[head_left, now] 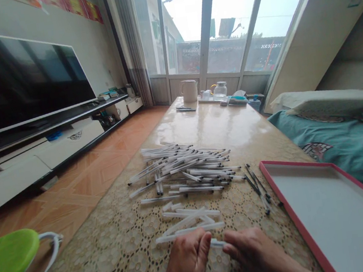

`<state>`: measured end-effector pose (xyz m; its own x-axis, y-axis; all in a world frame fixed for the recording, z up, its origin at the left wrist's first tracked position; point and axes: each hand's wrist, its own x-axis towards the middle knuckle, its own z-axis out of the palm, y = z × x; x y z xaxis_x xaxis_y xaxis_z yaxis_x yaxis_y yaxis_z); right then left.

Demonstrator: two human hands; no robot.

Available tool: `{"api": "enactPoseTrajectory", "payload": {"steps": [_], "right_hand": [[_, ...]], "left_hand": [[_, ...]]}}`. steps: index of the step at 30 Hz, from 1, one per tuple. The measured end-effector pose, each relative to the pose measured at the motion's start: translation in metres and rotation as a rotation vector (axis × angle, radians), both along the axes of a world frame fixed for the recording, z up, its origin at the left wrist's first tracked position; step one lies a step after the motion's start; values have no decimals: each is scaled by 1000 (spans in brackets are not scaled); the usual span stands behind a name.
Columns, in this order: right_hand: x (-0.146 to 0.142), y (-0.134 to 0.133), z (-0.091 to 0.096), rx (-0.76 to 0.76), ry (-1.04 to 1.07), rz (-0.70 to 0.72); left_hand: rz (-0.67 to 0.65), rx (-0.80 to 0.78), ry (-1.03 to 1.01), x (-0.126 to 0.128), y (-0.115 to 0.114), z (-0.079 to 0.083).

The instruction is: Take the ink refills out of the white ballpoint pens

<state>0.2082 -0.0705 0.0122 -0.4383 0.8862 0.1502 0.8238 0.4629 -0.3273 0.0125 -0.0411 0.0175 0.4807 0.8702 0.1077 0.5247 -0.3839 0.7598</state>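
Observation:
My left hand (189, 261) and my right hand (253, 252) rest on the table's near edge, fingers curled, pinching the two ends of one clear pen barrel (217, 242) between them. Just beyond lies a small pile of clear barrels (193, 220). Farther up the table spreads a big heap of white pens (186, 167). A few thin dark refills (257, 184) lie to the right of it.
A red-rimmed tray (289, 211) with a white bottom sits at the right on the lace-covered table (123, 252). A white jug (189, 90) and glass pot (220, 91) stand at the far end. A green stool (7, 264) is at the left, a bed (348, 144) at the right.

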Motion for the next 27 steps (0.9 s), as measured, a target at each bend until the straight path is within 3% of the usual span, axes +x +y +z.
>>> {"api": "enactPoseTrajectory", "payload": {"steps": [6, 9, 11, 13, 14, 16, 21, 27], "right_hand": [[-7, 1, 13, 174, -130, 27], [2, 2, 20, 284, -169, 61], [17, 3, 21, 361, -151, -6], [35, 4, 19, 398, -113, -177], [42, 5, 18, 417, -74, -278], [48, 7, 14, 358, 22, -335], [29, 8, 11, 217, 153, -306], [12, 6, 13, 174, 206, -294]], "left_hand": [[26, -149, -157, 3, 3, 10], [58, -322, -318, 1, 6, 9], [123, -501, -436, -1, 6, 6], [178, -605, -522, 0, 5, 3], [185, -609, -547, 1, 4, 2], [195, -570, -562, 4, 1, 1], [273, -463, -510, 4, 1, 4], [314, -402, -649, 1, 7, 8]]}}
